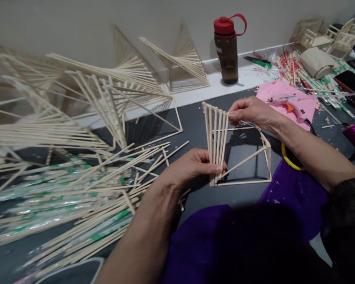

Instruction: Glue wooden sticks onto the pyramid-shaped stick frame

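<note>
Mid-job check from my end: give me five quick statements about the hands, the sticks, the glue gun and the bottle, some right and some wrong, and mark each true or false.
1. The left hand grips the row of sticks near its lower end. True.
2. The right hand is holding the glue gun. False: its fingers are at the top of the row of sticks.
3. The glue gun lies on a pink sheet. True.
4. The bottle is lying on its side. False: it stands upright.
5. Wrapped sticks lie to the person's left. True.
</note>
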`<state>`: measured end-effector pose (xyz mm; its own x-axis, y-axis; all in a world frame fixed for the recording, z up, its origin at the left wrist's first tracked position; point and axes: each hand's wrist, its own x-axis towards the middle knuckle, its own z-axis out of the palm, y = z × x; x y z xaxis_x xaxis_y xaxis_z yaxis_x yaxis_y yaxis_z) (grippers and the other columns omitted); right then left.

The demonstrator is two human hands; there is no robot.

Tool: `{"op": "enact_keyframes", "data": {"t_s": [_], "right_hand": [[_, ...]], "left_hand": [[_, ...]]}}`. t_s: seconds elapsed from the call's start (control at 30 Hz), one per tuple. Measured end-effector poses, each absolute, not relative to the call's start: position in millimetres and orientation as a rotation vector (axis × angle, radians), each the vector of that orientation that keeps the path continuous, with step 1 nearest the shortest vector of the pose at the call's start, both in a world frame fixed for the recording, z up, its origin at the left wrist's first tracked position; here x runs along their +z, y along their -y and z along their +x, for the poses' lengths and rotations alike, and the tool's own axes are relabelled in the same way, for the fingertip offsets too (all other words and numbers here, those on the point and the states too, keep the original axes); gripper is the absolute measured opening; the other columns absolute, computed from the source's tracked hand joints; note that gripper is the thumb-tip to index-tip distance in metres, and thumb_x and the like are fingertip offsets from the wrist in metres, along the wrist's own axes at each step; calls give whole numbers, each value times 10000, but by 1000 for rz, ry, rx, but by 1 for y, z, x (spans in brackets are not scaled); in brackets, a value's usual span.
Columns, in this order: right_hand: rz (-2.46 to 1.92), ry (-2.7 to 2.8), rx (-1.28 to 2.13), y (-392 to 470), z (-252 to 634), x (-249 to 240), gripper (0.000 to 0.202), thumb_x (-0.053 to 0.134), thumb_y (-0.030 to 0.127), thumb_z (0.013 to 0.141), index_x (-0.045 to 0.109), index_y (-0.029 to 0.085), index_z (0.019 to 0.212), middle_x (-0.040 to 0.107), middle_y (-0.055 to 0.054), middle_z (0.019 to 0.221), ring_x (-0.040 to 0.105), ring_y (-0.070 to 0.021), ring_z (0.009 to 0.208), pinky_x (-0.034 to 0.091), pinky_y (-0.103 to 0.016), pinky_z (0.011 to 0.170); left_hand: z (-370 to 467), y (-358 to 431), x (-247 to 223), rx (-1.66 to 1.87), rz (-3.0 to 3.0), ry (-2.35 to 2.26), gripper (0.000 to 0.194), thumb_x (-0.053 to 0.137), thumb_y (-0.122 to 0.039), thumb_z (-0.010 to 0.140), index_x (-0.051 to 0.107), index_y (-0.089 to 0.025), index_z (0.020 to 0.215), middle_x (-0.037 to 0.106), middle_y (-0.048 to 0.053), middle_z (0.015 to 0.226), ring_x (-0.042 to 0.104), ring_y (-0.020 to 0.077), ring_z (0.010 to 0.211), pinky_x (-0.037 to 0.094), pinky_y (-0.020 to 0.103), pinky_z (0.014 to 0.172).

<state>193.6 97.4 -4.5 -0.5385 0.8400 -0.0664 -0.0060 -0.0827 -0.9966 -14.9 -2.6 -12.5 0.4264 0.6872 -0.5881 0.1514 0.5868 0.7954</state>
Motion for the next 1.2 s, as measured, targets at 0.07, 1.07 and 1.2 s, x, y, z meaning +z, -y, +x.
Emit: {"op": "enact_keyframes", "data": {"t_s": [0.07, 1.07, 1.2], "right_hand": [[-927, 1542, 1693, -97, 193, -4, 188, 817, 197, 720, 658, 121, 656, 633, 8, 584, 556, -63, 565, 443, -203, 582], [-817, 1466, 1782, -93, 196, -8, 183, 685, 235, 860, 718, 118, 723, 686, -18, 673, 589, -71, 604, 460, -191, 588], [-866, 1437, 1782, -93, 192, -10, 188, 723, 254, 834, 701, 119, 705, 664, -7, 644, 594, -67, 607, 471, -182, 592]], "left_hand": [[-15, 3, -12, 405, 917, -1109, 280, 901, -284, 453, 734, -141, 625, 667, 22, 547, 551, 115, 500, 431, 248, 532], [-16, 6, -17, 440, 895, -1112, 286, 889, -278, 476, 733, -123, 658, 692, 39, 584, 579, 124, 515, 435, 259, 542], [-16, 6, -18, 438, 900, -1112, 260, 888, -265, 480, 744, -132, 650, 700, 49, 595, 587, 126, 522, 439, 254, 551]]}}
